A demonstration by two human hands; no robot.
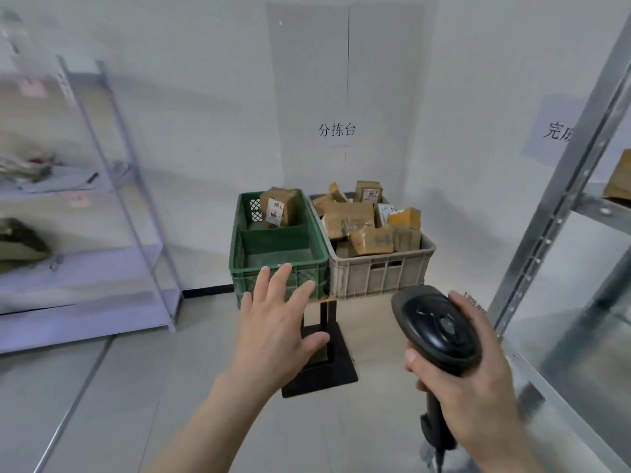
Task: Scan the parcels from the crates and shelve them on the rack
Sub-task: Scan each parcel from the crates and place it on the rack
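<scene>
Two crates stand side by side on a small table ahead. The green crate (246,264) on the left holds one brown parcel (278,206) with a white label at its far end. The grey crate (379,278) on the right is piled with several brown parcels (351,216). My left hand (276,322) reaches forward with fingers spread, in front of the green crate's near wall, holding nothing. My right hand (478,377) grips a black handheld barcode scanner (438,332) by its handle, head pointing toward the crates.
A metal rack (560,206) rises at the right, with a brown parcel (619,180) on an upper shelf. A pale rack (136,213) with bags stands at the left. The table's black base (341,367) sits on the grey floor. Paper signs hang on the wall.
</scene>
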